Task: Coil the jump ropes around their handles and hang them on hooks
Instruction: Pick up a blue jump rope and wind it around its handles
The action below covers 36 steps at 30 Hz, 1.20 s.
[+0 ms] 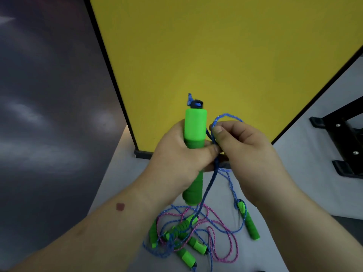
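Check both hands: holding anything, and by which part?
Left hand grips the green handle around its middle. Right hand pinches a loop of the blue rope beside the handle.

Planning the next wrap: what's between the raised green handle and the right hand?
In the head view, only blue rope runs between the green handle and the right hand, whose fingers pinch a loop.

left hand (182, 156) holds handle (194, 130) upright | right hand (241, 152) just right of it, pinching rope (225, 118) | panel (225, 55) behind the grip | rope pile (188, 232) on floor (121, 185) below | stand (345, 142) far right
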Tool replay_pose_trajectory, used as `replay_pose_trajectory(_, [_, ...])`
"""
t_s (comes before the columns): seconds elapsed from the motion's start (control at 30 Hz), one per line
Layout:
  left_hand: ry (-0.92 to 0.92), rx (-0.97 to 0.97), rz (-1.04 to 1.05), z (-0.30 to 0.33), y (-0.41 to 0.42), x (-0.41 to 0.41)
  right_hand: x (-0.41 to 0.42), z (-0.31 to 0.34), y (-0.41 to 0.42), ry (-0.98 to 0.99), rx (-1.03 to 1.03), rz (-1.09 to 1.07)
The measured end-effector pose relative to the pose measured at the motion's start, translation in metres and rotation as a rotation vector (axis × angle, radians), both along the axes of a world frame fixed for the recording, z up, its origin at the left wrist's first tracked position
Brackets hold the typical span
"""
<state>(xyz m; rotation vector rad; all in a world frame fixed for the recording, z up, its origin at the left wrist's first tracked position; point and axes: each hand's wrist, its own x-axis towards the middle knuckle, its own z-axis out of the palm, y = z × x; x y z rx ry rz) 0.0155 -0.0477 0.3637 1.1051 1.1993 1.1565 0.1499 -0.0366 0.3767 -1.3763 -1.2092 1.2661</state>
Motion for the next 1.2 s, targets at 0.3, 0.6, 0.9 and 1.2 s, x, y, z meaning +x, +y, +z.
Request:
replay_pose_trajectory(0.3, [-0.08,0.004,0.201,0.004,0.009,-0.016,0.006,-0.003,-0.002,0.005,-0.145,0.245])
replay_pose_trajectory(0.6, [0.021,0.01,-0.033,-0.003,0.001,0.001,0.003,0.002,-0.001,0.099,0.007,-0.031])
replay_pose_trajectory(0.9, [-0.207,-0.023,0.157,0.009,0.011,-0.021,0.006,-0.008,-0.004,-0.075,-0.113,0.308])
replay_pose_trajectory(1.2, [-0.058,-0.101,-0.094,-0.001,-0.001,-0.002,0.005,-0.004,0.001,-0.023,0.047,-0.097])
